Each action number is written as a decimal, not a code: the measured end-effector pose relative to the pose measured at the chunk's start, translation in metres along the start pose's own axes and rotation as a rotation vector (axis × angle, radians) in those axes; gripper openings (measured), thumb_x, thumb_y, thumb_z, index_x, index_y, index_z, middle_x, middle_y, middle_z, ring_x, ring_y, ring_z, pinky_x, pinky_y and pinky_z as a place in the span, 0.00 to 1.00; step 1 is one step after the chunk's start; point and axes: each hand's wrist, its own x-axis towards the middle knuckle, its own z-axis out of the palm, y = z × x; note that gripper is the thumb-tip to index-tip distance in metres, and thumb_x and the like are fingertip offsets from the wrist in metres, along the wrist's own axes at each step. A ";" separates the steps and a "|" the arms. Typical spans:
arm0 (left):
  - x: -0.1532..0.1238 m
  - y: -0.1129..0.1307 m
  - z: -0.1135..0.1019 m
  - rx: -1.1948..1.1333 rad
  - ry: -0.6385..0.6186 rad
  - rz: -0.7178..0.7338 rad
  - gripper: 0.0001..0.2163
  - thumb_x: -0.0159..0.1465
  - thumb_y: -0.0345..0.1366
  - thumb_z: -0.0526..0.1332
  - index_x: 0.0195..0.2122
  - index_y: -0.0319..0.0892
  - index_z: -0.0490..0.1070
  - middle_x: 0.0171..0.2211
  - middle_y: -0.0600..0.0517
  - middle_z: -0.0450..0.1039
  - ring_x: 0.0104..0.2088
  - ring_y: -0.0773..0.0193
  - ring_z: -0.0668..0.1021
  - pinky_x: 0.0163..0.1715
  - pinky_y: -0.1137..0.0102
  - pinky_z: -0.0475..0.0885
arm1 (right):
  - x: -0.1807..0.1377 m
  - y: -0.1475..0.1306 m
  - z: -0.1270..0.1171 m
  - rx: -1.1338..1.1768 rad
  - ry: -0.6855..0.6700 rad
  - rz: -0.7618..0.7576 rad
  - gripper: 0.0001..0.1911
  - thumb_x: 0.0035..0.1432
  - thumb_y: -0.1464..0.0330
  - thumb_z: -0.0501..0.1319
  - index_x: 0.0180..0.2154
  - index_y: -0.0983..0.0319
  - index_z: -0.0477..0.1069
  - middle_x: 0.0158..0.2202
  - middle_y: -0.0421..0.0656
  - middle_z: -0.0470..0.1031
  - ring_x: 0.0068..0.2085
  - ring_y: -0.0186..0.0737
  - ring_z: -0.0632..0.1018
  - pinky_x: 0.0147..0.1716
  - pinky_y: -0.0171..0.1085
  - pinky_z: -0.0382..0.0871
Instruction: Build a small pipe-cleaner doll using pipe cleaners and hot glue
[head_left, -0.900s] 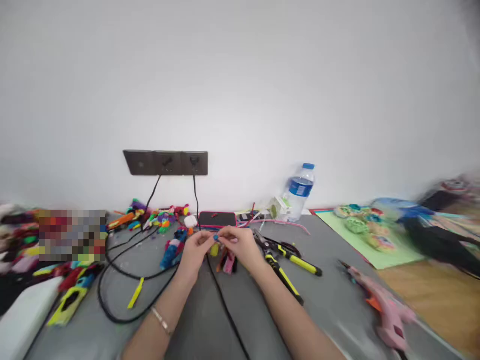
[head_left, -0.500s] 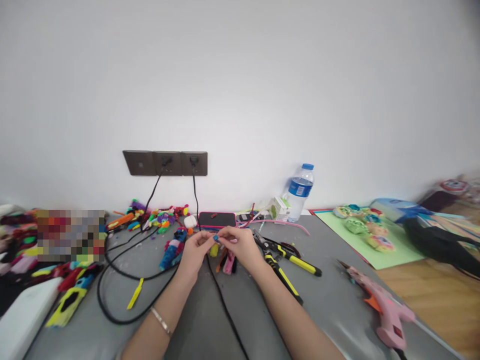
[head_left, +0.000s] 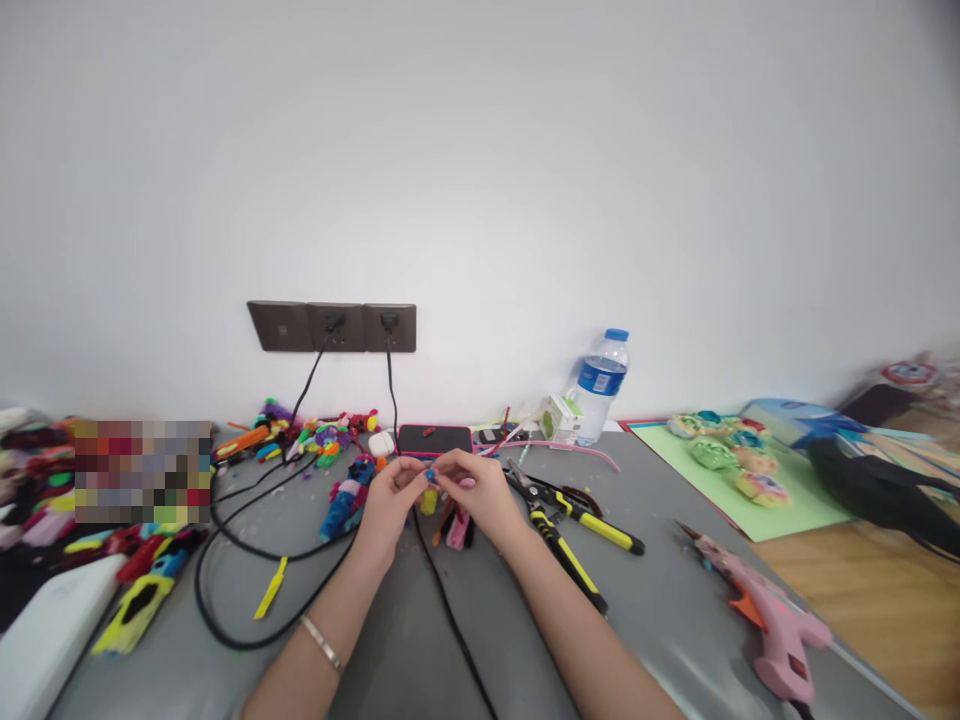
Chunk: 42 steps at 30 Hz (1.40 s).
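Both hands meet over the middle of the grey table, fingertips pinched together around a small blue piece (head_left: 430, 475) whose kind is too small to make out. My left hand (head_left: 395, 495) holds it from the left; my right hand (head_left: 476, 488) grips it from the right. Just behind the fingers lies a phone (head_left: 435, 440) with a pink-red edge and a tiny red bit on its screen. Pink and dark fuzzy pieces (head_left: 457, 530) rest below my right hand. Left of my left hand is a blue and pink fuzzy figure (head_left: 347, 500).
Yellow-and-black pliers (head_left: 562, 530) lie right of my hands, a pink glue gun (head_left: 780, 630) farther right. A water bottle (head_left: 600, 385) stands by the wall. Black cables (head_left: 217, 625) loop across the table. Colourful fuzzy crafts (head_left: 150, 570) pile at left; green paper (head_left: 795, 510) holds fabric flowers.
My fingers have shifted very slightly around the small blue piece, still pinched together. The objects on the table stay where they were.
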 end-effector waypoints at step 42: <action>-0.003 0.017 -0.002 -0.271 -0.111 -0.154 0.16 0.41 0.36 0.76 0.30 0.37 0.77 0.30 0.50 0.78 0.30 0.67 0.78 0.35 0.73 0.74 | 0.002 -0.006 -0.004 0.021 -0.033 -0.047 0.02 0.55 0.72 0.59 0.33 0.61 0.70 0.24 0.35 0.62 0.24 0.32 0.63 0.24 0.32 0.57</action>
